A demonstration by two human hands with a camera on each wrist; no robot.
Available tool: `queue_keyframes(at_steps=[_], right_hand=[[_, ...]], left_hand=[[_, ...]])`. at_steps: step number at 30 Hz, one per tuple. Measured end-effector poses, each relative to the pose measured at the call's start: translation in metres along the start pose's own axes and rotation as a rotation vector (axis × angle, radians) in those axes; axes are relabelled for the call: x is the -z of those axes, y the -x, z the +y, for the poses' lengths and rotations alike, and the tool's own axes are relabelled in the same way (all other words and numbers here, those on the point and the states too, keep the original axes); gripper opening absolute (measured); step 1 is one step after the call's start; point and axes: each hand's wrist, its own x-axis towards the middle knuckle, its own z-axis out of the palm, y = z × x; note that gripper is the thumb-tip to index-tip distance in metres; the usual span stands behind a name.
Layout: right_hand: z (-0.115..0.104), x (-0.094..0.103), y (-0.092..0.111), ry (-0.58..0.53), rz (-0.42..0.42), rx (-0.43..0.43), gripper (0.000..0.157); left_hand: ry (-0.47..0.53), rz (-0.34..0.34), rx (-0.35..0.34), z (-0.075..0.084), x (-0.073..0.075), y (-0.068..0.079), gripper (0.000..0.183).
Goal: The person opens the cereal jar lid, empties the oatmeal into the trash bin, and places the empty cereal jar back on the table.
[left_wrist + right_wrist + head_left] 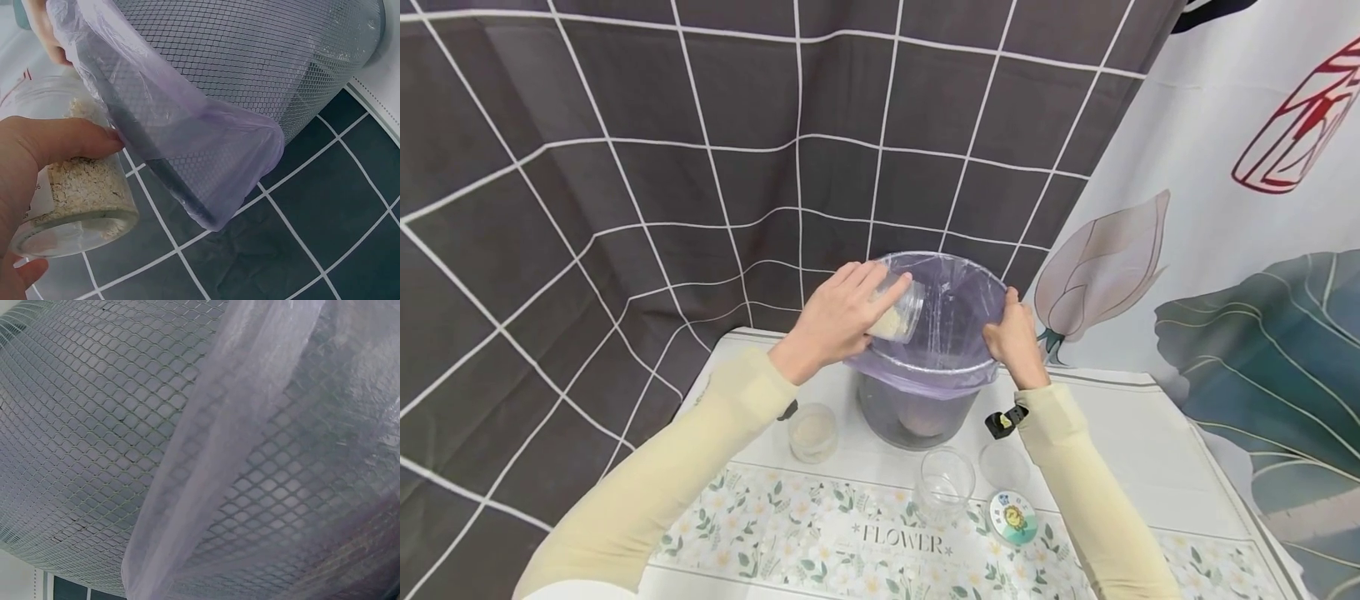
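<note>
A glass jar point(895, 323) of pale, oat-like flakes point(90, 187) is gripped by my left hand point(835, 315). In the head view it leans, mouth towards the bin, over the left side of the rim. The mesh waste bin point(891, 408) stands on the table, lined with a thin purple bag point(943, 382) folded over its rim. My right hand point(1017, 337) pinches the bin's right rim through the bag, thumb on the inner side. In the right wrist view, mesh and bag point(206, 475) fill most of the picture and the fingers are hidden.
On the white table point(1097, 433), a see-through glass point(944, 483), a clear disc point(1003, 465) and a green-white printed lid point(1012, 518) lie in front of the bin. A round tub point(812, 433) stands left of it. Behind hangs a dark checked curtain point(752, 183).
</note>
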Motion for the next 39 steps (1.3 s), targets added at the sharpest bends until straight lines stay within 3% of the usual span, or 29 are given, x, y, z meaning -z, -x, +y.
queue_keyframes(at_steps=[18,39], right_hand=[[-0.0007,0.0007,-0.0002,-0.016,0.009,0.011,0.070],[0.0006,-0.0004,-0.0004,-0.020,-0.004,0.003,0.070]], left_hand=[[-0.009,-0.041,-0.019,-0.0014,-0.0018,-0.0013,0.071],[-0.046,-0.045,-0.094,0.0002,-0.0007,-0.0007,0.060]])
